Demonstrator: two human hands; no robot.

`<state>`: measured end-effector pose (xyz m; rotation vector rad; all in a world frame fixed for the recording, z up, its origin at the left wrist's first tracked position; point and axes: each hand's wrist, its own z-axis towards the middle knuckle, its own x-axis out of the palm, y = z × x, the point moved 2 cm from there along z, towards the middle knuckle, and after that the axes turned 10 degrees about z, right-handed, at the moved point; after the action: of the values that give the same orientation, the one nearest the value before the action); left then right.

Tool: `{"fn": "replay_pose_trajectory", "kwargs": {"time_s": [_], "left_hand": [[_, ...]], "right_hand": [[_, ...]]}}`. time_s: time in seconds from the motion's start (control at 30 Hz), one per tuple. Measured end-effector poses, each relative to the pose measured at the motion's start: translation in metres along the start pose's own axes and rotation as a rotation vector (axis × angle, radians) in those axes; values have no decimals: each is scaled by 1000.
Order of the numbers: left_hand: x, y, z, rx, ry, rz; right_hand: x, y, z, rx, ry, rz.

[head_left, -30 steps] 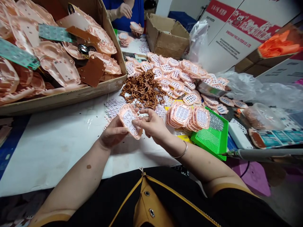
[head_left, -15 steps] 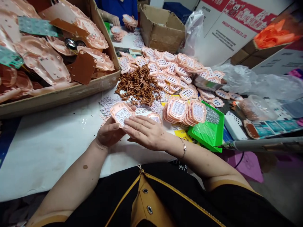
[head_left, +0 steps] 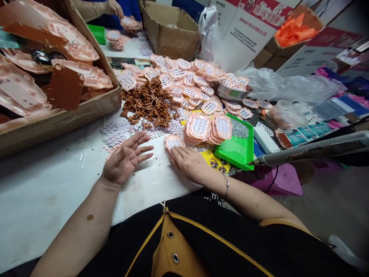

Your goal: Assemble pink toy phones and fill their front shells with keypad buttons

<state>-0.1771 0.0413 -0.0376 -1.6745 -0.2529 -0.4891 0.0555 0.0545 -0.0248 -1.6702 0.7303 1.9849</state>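
Note:
My left hand [head_left: 123, 159] is raised over the white table, palm up, its fingers spread and nothing in them. My right hand [head_left: 190, 163] has its fingers over the near edge of a pink plastic keypad shell [head_left: 173, 141], which lies at a small pile on the table. The thumb is hidden beneath the hand. Just beyond are two taller stacks of the same shells [head_left: 197, 127]. Brown rubbery pieces [head_left: 148, 104] lie heaped past my left hand, with small printed key pieces [head_left: 115, 132] scattered beside them.
A cardboard box [head_left: 95, 115] full of pink casings stands at the left. Many loose shells [head_left: 191, 92] cover the back. On the right are a green tray [head_left: 240, 150] with small metal parts and an electric screwdriver [head_left: 311, 148]. Across the table, a co-worker's hand [head_left: 113, 8] handles similar shells.
My hands have parted. The shell held between them has gone with my right hand to the small pile on the right; my left hand has let go and opened. The view has shifted right.

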Motion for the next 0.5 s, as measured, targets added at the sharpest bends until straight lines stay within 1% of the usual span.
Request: {"fn": "replay_pose_trajectory", "kwargs": {"time_s": [0.07,0.1,0.17,0.23,0.27,0.3,0.33,0.37,0.43,0.5], "left_hand": [[0,-1,0,3,-11,-1],[0,-1,0,4,-15,-2],[0,-1,1,-4,-17,-1],[1,0,2,-18,-9,2],[1,0,2,-23,-4,3],[0,0,2,-26,-1,2],[0,0,2,-25,-1,0],[-1,0,2,-21,-5,-4],[-4,0,2,-8,-17,-14],[-6,0,3,4,-26,-27]], "right_hand": [[-4,0,6,-8,45,14],[-10,-3,10,-13,41,24],[-30,-16,26,17,-22,30],[-55,-41,54,120,-108,15],[-66,-57,72,179,-119,7],[-74,-74,91,240,-105,-6],[-78,-91,110,293,-56,-25],[-79,-107,129,353,-5,-63],[-71,-136,159,432,120,-140],[-56,-154,180,423,174,-143]]}}
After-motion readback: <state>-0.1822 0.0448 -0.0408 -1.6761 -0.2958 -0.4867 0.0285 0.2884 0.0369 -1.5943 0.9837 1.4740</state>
